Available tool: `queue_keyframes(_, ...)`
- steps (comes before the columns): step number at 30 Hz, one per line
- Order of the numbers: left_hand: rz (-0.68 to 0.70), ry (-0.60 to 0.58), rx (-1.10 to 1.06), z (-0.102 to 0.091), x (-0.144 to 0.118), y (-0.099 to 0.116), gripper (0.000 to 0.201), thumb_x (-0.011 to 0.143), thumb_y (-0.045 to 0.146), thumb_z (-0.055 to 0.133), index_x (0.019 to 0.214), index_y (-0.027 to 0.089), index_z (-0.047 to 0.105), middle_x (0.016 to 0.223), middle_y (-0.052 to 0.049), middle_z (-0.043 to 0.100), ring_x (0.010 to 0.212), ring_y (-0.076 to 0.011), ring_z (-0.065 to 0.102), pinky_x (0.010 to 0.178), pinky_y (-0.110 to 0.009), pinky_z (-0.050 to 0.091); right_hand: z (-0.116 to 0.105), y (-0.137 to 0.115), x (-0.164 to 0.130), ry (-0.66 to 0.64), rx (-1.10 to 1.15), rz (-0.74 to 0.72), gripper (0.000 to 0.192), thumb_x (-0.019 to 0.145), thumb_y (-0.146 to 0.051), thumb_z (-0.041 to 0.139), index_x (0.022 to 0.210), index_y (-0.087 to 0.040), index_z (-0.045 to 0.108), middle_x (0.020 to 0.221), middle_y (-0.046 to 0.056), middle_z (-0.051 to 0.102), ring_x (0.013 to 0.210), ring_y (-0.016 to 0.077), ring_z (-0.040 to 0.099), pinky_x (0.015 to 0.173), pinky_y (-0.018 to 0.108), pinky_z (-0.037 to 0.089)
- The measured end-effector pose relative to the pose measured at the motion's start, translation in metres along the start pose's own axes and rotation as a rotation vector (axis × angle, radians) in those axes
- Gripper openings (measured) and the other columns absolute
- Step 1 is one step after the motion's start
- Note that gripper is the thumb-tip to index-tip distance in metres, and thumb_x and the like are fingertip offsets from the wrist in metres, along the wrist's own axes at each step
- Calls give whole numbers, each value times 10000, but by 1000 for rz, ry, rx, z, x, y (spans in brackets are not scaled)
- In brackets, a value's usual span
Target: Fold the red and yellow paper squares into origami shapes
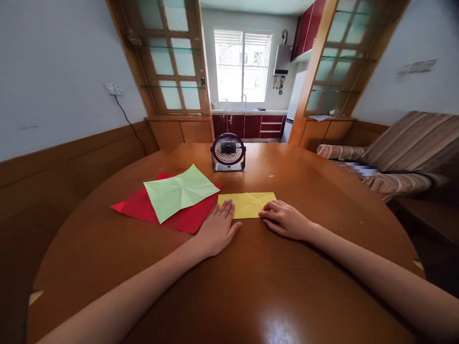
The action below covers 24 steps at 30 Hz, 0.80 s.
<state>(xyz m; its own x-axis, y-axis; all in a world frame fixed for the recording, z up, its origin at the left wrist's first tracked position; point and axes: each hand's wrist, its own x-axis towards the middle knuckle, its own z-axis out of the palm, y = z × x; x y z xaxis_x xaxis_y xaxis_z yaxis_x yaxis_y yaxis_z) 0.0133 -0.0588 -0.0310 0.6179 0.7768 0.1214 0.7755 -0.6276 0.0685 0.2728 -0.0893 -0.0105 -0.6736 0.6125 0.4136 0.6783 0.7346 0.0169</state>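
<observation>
We're looking down at the yellow paper (pixel 247 204), folded into a long strip and lying flat on the table (pixel 251 286), its long axis running left to right straight ahead of us. Both hands are sitting at its near edge, one at each end, so neither is really the nearer one. Our left hand (pixel 217 229) is lying palm down, fingers stretched out almost flat, and its fingertips are pressing on the strip's near left corner; it's gripping nothing. Our right hand (pixel 285 220) is curling loosely, fingers bent and bunched together, the tips touching the strip's near right corner (whether they're pinching an edge or only pressing it, we cannot tell from here). Just left of the strip, a creased green paper (pixel 179 191) is lying on top of a red paper (pixel 186 217), and the left hand is just beside that red sheet. Farther back, a small fan (pixel 228 152) is standing upright, well apart from both hands.
</observation>
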Motion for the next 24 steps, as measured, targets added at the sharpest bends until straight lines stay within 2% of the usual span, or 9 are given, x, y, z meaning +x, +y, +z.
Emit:
queue_keyframes(5, 139, 0, -74, 0, 0, 19, 699, 986, 545, 227, 1485, 58, 275, 1561, -164, 178, 1462, -246, 144, 1199, -414, 165, 8, -12, 6, 3, 61, -14, 301, 946, -223, 455, 1172, -159, 644, 1191, 138, 637, 1123, 255, 591, 964, 428, 500)
queue_keyframes(10, 107, -86, -83, -8, -6, 20, 769, 971, 593, 226, 1493, 29, 238, 1567, -166, 145, 1465, -256, 110, 1204, -396, 148, 8, -12, -1, -29, 153, 17, 359, 961, -239, 434, 1259, -152, 615, 1330, 112, 588, 1275, 231, 520, 1085, 396, 443)
queue_keyframes(14, 66, -100, -92, -12, -11, 15, 803, 951, 639, 213, 1504, 57, 220, 1569, -160, 99, 1461, -273, 109, 1196, -418, 169, 2, -1, -12, -18, 201, 51, 354, 959, -239, 433, 1228, -137, 641, 1314, 106, 599, 1255, 214, 543, 1085, 375, 453)
queue_keyframes(18, 58, -116, -89, -15, -14, 14, 813, 952, 638, 203, 1498, 37, 226, 1565, -173, 98, 1462, -275, 106, 1196, -427, 169, -3, 14, -24, 40, 216, 79, 308, 937, -222, 472, 1158, -184, 683, 1246, 83, 649, 1189, 213, 599, 1051, 395, 487)
queue_keyframes(24, 58, -78, -65, -12, -16, 11, 839, 938, 661, 214, 1489, 30, 256, 1554, -199, 143, 1451, -301, 167, 1179, -435, 217, -12, 30, -38, 52, 212, 24, 285, 924, -206, 501, 1143, -222, 682, 1191, 71, 683, 1138, 216, 632, 1048, 460, 471)
